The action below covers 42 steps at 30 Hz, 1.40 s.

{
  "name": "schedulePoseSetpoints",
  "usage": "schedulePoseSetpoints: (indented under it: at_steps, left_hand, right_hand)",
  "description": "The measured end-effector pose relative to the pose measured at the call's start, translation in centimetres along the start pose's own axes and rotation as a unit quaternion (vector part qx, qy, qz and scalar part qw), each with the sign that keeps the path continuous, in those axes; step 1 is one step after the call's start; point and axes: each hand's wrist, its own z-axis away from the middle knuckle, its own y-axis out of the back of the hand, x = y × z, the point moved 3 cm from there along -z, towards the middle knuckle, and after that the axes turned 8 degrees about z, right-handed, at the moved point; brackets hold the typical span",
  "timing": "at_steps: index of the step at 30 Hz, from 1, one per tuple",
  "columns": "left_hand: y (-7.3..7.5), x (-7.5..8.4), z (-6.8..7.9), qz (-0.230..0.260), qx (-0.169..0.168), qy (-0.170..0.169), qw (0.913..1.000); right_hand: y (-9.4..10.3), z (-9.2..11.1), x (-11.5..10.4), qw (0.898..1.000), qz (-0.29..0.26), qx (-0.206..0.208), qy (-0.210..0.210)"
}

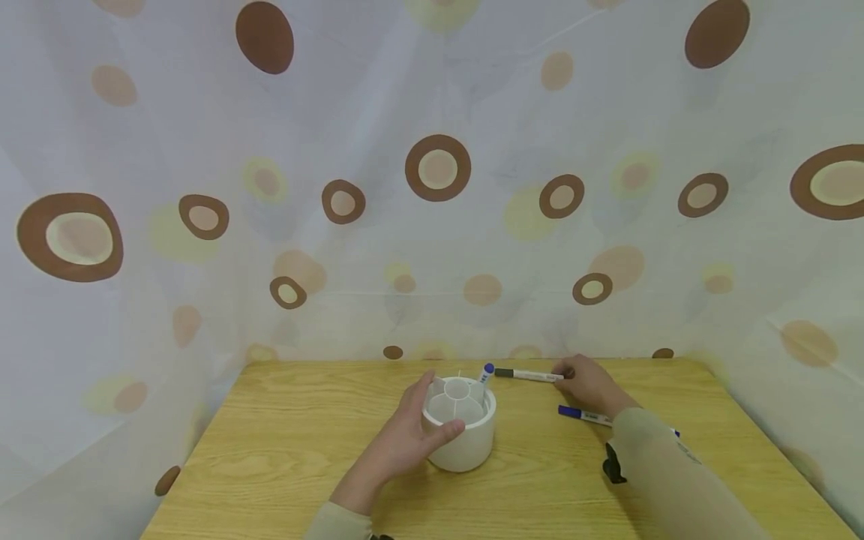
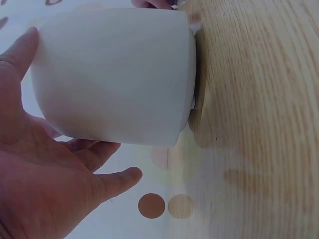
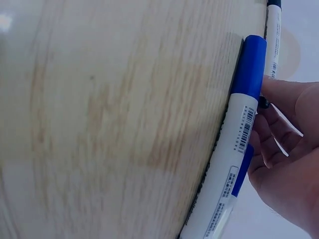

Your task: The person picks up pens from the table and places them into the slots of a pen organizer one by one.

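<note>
1. The left hand, thumb and fingers spread wide, grips the round white divided pen holder, upright on the yellowish wood-grain counter.
2. The right hand, fingers nearly closed, pinches the end of a slim white black-capped marker (cap pointing towards the holder) near the counter's back edge.
3. A white blue-capped marker stands in the holder; another blue-capped white marker lies near the right wrist.
</note>
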Motion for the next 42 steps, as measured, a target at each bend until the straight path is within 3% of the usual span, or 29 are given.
schedulePoseSetpoints:
  at_steps: [9,23,32,42]
  left_hand:
    - [-0.2,0.0,-0.1,-0.006,-0.003,0.002,1.0000]
    - [-0.1,0.1,0.2,-0.012,0.002,0.007,0.9999]
    - [-0.2,-0.2,0.1,-0.016,0.003,0.002,0.9999]
    - [-0.3,0.0,0.1,-0.009,0.003,0.004,0.9999]
  right_hand:
    - [0.3,1.0,-0.2,0.999,-0.026,0.021,-0.009]
    - [1.0,3.2,-2.5,0.992,-0.087,0.074,-0.048]
    - [1.3,5.3,-3.3,0.981,-0.112,0.148,-0.061]
    - [1.6,8.0,-4.5,0.964,-0.163,0.182,-0.108]
